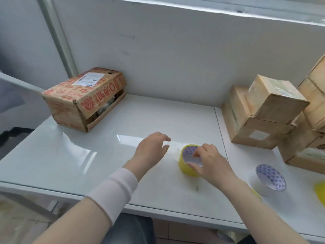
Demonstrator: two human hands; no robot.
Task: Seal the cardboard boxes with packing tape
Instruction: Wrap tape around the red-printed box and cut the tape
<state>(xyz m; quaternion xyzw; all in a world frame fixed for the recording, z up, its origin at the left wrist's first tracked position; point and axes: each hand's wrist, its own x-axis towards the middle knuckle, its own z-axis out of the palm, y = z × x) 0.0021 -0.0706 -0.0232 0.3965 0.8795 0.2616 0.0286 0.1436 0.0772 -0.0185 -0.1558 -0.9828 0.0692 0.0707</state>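
Your left forearm, banded by a pale wrist sleeve (116, 192), reached across the white surface (70, 155), and your left hand (151, 148) hovered palm-down with fingers loosely spread, its grip holding nothing. Your right hand (209, 164) pinched the yellow tape roll (187, 170), thumb inside the patterned core. A printed cardboard box (82, 99) lay far left with its flap gaping, plain boxes (267, 113) were stacked at right, and a second roll (269, 180) sat beside your right wrist.

Soft daylight, glare streaks on the glossy table (73, 155), edges warped, slightly blurred.
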